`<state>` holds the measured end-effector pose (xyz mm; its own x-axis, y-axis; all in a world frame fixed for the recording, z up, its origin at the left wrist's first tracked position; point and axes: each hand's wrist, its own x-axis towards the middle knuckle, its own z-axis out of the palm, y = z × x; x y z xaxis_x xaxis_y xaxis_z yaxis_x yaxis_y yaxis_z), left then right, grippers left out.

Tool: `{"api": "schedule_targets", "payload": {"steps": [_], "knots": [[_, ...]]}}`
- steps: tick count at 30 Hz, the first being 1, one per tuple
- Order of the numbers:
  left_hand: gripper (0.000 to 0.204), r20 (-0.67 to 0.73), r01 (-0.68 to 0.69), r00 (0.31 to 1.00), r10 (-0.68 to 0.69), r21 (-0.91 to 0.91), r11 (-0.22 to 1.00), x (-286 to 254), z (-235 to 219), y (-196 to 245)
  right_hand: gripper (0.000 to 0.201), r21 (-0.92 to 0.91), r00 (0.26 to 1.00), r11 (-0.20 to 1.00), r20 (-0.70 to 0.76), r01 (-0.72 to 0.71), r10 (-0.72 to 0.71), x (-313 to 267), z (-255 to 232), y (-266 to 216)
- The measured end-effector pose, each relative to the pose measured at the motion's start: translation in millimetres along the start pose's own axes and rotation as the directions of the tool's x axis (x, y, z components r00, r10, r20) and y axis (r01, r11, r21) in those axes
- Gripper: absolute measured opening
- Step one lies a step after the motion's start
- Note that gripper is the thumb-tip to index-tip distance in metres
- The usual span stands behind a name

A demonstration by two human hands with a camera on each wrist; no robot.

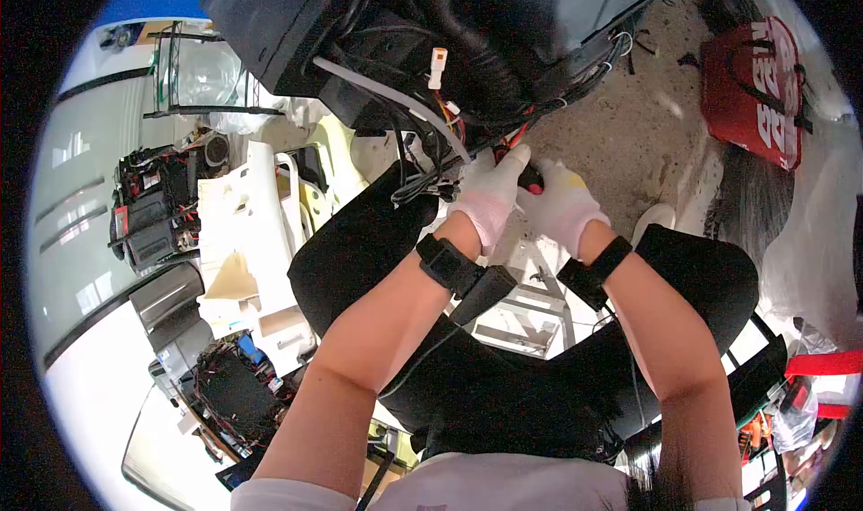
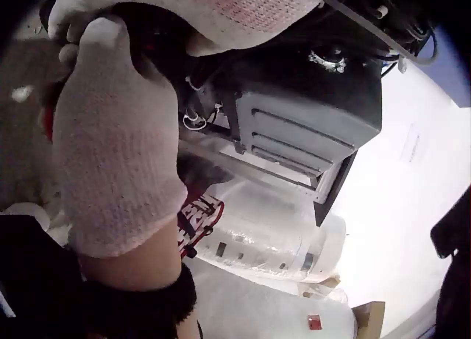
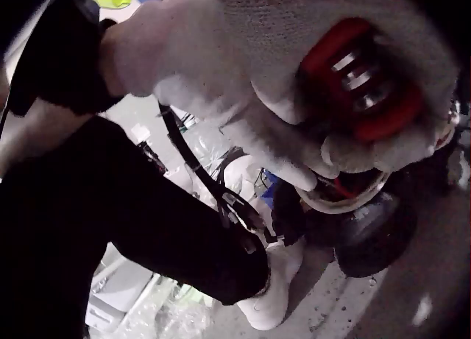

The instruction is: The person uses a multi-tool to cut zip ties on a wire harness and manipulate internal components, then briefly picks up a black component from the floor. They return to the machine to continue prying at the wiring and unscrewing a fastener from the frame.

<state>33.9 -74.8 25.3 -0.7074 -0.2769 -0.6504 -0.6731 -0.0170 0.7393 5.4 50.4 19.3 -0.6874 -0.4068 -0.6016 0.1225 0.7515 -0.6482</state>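
Near the upper centre, we curl our right hand (image 1: 564,207) round a red tool (image 3: 360,78) by red wires (image 1: 517,135), our left hand's (image 1: 488,192) hold unclear, work seemingly needing steadiness.

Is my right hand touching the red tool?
Touching. The right wrist view shows the gloved right hand with its fingers curled round the red tool.

I can count two white knitted gloves (image 1: 485,196), two black wrist straps (image 1: 448,266) and one red bag (image 1: 755,93) with white letters. There are also one thick grey tube (image 1: 387,93) and one red rounded plastic piece (image 3: 401,118), with three silver bars (image 3: 357,79).
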Motion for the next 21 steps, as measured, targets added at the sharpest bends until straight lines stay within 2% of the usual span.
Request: {"api": "schedule_targets", "payload": {"steps": [2,3,5,6,7,8,9,11,12,13,15,16,17,18,20,21], "knots": [[0.039,0.039,0.019,0.999,-0.017,-0.05,0.999,-8.3,-2.0,14.3,0.051,0.252,0.997,0.967,0.065,0.035,-0.053,2.1,-6.5,5.8],[0.039,0.039,0.018,0.999,-0.016,-0.053,0.998,-2.1,-3.8,5.9,0.051,0.249,0.996,0.968,0.065,0.036,-0.053,9.5,0.8,17.5],[0.035,-0.005,-0.023,1.0,0.023,0.042,0.999,17.4,-7.6,-20.5,0.052,0.494,0.995,0.864,-0.01,0.09,-0.098,27.0,25.4,47.2],[0.035,-0.007,-0.024,1.0,0.024,0.039,0.999,19.2,-6.3,-22.8,0.052,0.492,0.995,0.866,-0.009,0.092,-0.1,22.9,19.8,47.5],[0.034,-0.022,-0.003,1.0,0.004,0.028,1.0,20.4,-3.7,-23.4,0.051,0.661,0.981,0.742,0.192,-0.116,-0.018,14.9,10.6,44.4],[0.032,-0.039,0.016,0.999,-0.016,0.016,1.0,21.1,-2.8,-24.1,0.05,0.75,0.917,0.57,0.399,-0.336,0.016,7.6,3.7,39.6],[0.032,-0.043,0.015,0.999,-0.014,0.012,1.0,18.2,-3.0,-19.7,0.05,0.747,0.916,0.575,0.4,-0.334,0.013,0.8,-0.2,34.4],[0.032,-0.067,0.007,0.998,0.005,0.178,0.984,12.8,-1.7,-11.1,0.044,0.704,0.834,0.513,0.551,-0.49,0.041,-10.9,-5.1,28.2],[0.032,-0.068,0.006,0.998,0.006,0.174,0.985,14.1,-1.5,-12.6,0.042,0.729,0.87,0.534,0.493,-0.429,0.026,-10.9,-0.2,31.0],[0.034,-0.072,-0.002,0.997,0.016,0.189,0.982,16.1,-1.6,-15.2,0.042,0.727,0.87,0.535,0.493,-0.429,0.027,-7.2,4.1,36.7],[0.037,-0.073,-0.006,0.997,0.022,0.204,0.979,14.2,-1.2,-12.6,0.041,0.665,0.912,0.698,0.407,-0.265,-0.041,-1.4,8.5,45.8],[0.045,-0.055,0.031,0.998,-0.015,0.312,0.949,11.0,-0.5,-6.6,0.041,0.665,0.912,0.697,0.408,-0.268,-0.038,-1.3,9.6,46.2],[0.055,-0.043,0.064,0.998,-0.051,0.416,0.907,8.5,0.4,-0.7,0.042,0.594,0.916,0.754,0.401,-0.28,0.025,-0.2,10.9,44.2],[0.055,-0.041,0.062,0.998,-0.049,0.416,0.907,2.2,3.7,-0.4,0.043,0.517,0.918,0.804,0.387,-0.293,0.086,0.2,11.3,40.9],[0.074,-0.1,-0.025,0.991,0.09,0.514,0.857,-20.9,13.8,-6.5,0.041,0.579,0.929,0.765,0.365,-0.28,0.064,-2.2,12.2,37.4],[0.074,-0.097,-0.029,0.991,0.092,0.515,0.857,-29.5,16.5,-9.9,0.039,0.639,0.938,0.721,0.344,-0.268,0.043,-3.6,11.5,32.9]]}}
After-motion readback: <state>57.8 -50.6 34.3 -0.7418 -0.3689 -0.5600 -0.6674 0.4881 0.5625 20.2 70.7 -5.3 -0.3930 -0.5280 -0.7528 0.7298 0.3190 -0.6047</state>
